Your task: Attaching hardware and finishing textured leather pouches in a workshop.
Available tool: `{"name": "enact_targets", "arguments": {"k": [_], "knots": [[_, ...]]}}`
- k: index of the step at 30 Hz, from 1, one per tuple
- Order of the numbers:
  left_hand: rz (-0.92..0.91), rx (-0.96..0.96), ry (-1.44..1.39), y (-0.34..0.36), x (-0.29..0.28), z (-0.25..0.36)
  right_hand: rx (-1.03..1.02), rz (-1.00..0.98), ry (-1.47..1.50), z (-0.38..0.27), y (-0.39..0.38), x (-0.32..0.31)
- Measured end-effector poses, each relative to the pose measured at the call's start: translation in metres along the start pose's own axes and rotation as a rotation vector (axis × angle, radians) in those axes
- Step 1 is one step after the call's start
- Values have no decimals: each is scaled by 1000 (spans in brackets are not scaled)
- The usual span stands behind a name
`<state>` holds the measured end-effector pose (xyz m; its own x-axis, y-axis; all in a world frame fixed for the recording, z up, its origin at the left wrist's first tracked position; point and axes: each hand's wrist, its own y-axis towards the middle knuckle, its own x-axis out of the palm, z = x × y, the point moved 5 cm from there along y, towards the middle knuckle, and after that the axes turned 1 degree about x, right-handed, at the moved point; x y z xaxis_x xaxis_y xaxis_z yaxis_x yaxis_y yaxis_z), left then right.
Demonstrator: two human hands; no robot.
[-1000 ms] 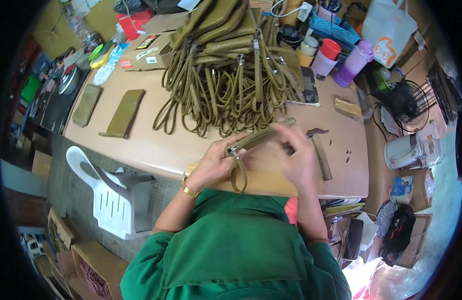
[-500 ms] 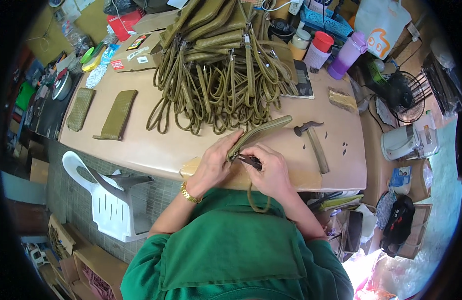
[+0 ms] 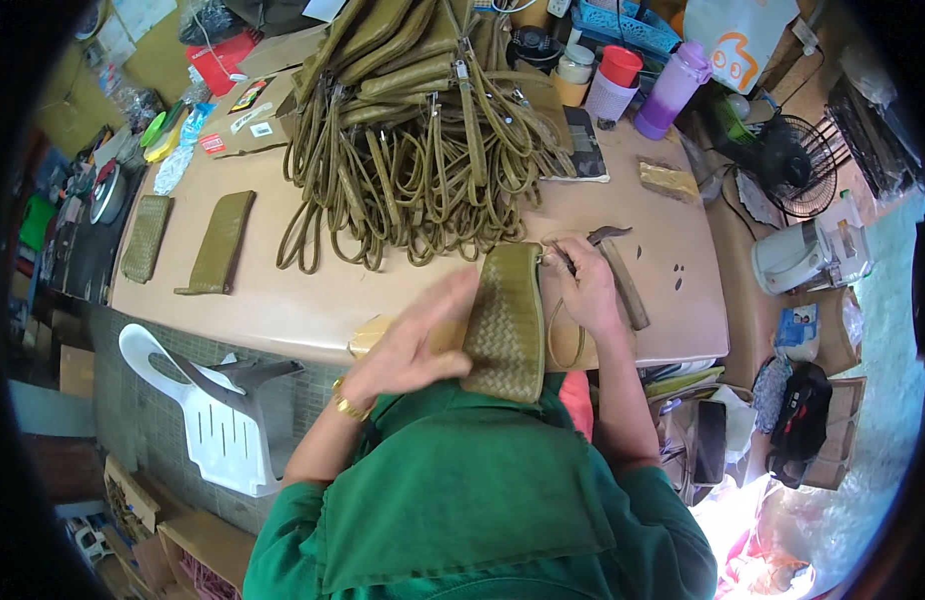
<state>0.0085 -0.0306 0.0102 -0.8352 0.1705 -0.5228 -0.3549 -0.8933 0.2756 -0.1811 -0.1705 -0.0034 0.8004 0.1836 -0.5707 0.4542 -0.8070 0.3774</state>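
Observation:
A flat olive woven zip pouch (image 3: 505, 325) stands in front of me, its weave facing me and its zip edge to the right. Beside its left side is my left hand (image 3: 413, 345), slightly blurred, fingers stretched out and thumb apart. At the pouch's upper right corner my right hand (image 3: 589, 285) is closed on dark small pliers (image 3: 561, 258), largely hidden by the fingers. A thin olive strap loop (image 3: 555, 345) hangs below that hand. Whether the pliers grip the zip end or the strap cannot be made out.
Strapped olive pouches (image 3: 413, 150) are piled at the back of the table. Two flat olive pieces (image 3: 223, 245) lie left. Right of my hand is a hammer (image 3: 625, 285); behind it stand a purple bottle (image 3: 673, 90) and red-lidded cup (image 3: 615, 85). A white chair (image 3: 223, 430) stands left.
The pouch has turned from slanting edge-on to upright with its woven face showing. My left hand has come off it, opening. My right hand has moved right and up with the pliers.

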Motion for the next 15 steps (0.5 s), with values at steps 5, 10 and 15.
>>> {"name": "enact_targets", "arguments": {"k": [5,10,15], "knots": [[393,-28,81,55,18,-25,-63,-63,-25,-27,5,7],[120,-450,-159,52,35,-42,-66,-87,-424,-34,15,-7],[367,-158,248,44,25,-34,131,-46,-209,-29,-2,-1]]}}
